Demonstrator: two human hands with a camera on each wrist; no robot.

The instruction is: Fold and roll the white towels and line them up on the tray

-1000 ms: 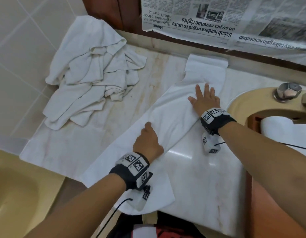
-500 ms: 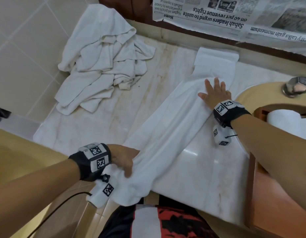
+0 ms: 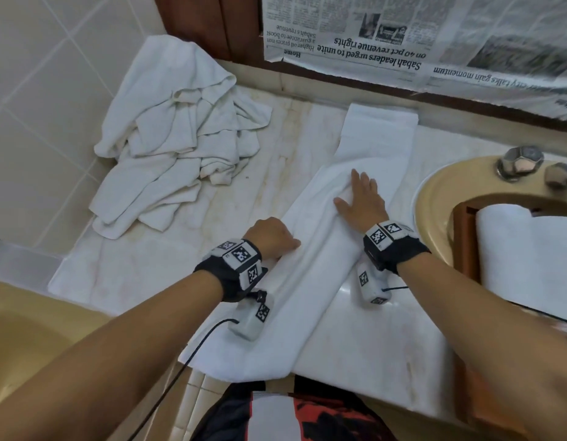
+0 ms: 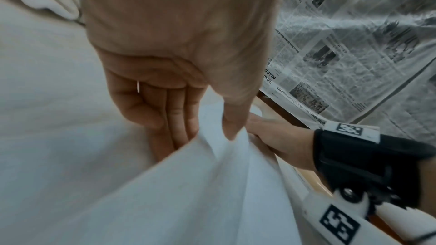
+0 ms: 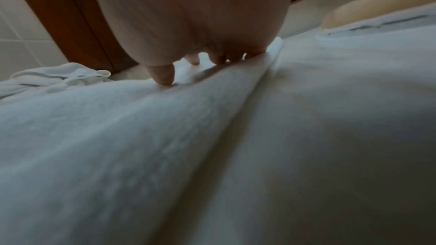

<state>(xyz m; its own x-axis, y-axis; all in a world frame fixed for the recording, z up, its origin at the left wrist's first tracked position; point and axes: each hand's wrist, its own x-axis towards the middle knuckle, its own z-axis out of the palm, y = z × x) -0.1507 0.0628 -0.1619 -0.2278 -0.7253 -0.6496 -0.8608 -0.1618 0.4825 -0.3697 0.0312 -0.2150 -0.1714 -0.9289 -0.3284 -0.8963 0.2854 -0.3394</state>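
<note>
Now | left hand (image 3: 272, 238) pinches towel (image 3: 310, 278) edge | right hand (image 3: 363, 203) flat atop (fingers spread)

Pretty clearly a bathroom. There's a marble vanity counter (image 3: 148, 275) with tiled wall (image 3: 37, 106) to the left of the left hand (image 3: 269, 237), and a beige sink (image 3: 434, 192) with a chrome tap (image 3: 519, 162) just right of the right hand (image 3: 361, 202). Past both hands, newspaper (image 3: 403, 36) is taped over a wood-framed panel, maybe a mirror.
</note>
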